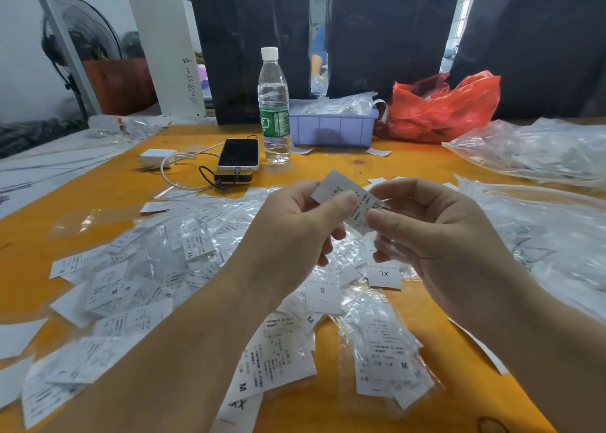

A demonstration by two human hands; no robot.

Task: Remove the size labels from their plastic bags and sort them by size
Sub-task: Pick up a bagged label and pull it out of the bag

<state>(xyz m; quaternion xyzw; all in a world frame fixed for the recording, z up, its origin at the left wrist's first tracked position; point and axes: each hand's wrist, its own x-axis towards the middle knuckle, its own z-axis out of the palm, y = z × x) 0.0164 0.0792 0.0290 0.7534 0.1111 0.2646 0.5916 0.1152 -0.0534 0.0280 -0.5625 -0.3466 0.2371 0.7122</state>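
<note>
Both hands are raised over the orange table [328, 166], sharing one white size label [337, 185] that sits partly in a clear plastic bag. My left hand [292, 232] pinches its upper part with the thumb. My right hand [436, 229] pinches the lower end, where the clear bag shows. Below lie several loose labels: an S label [323, 293], an XL label [384, 276] and M labels [390, 357]. A heap of bagged labels [183, 245] covers the table to the left.
A water bottle [273, 111], a phone [238, 154] on a power bank with cables and a white charger [154, 157] stand behind the hands. Farther back are a lilac bin [331, 127] and a red plastic bag [439, 107]. Clear plastic bags [537, 150] pile up at right.
</note>
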